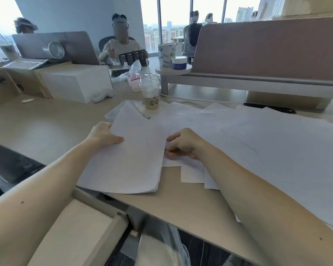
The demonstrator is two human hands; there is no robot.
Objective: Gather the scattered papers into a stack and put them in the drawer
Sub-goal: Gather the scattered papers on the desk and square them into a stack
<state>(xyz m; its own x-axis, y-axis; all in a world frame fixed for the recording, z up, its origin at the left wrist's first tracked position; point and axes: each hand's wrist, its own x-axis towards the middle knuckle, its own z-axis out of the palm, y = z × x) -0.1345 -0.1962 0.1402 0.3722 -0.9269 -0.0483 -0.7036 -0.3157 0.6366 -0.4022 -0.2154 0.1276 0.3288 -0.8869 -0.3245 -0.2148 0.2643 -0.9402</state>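
A stack of white papers lies tilted near the desk's front edge, its lower corner hanging slightly over. My left hand grips the stack's upper left edge, thumb on top. My right hand sits just right of the stack with curled fingers, pinching the edge of a loose sheet beneath it. More scattered white papers cover the desk to the right and behind. The open drawer shows at the bottom left, below the desk edge.
A plastic cup with a straw stands on the papers just beyond the stack. A white box sits at the back left, a monitor riser with partition at the back right. Other people sit at far desks.
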